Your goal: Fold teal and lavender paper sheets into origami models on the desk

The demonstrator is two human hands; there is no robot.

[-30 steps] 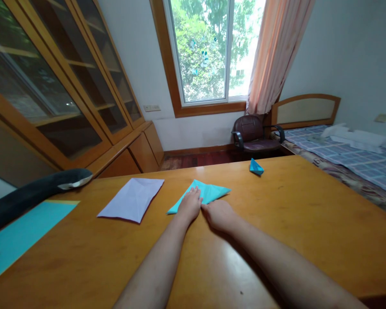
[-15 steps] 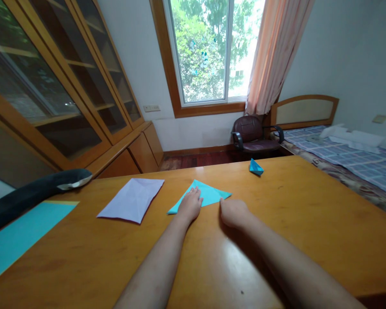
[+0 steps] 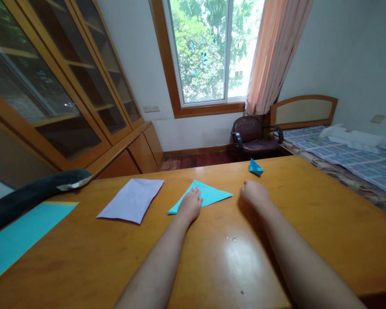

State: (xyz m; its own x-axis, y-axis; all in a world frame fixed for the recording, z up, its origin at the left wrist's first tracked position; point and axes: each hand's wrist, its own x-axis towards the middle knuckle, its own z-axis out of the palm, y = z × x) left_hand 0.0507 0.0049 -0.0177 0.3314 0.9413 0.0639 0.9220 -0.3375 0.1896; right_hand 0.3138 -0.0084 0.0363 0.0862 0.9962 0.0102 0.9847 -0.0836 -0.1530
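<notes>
The folded paper triangle [image 3: 209,195] and the small paper boat [image 3: 255,167] are turquoise, the flat sheet [image 3: 132,199] pale lilac, the tabletop [image 3: 309,223] glossy honey-orange wood; the bed cover [image 3: 357,161] is blue-and-white checked, the chair [image 3: 252,134] dark maroon, the curtain [image 3: 272,51] peach

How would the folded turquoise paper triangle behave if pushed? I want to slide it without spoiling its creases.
The folded turquoise paper triangle looks thin and light, so it would probably skid easily on the glossy wooden table. Its free point may flop or lift; the left hand pins the other end.
</notes>
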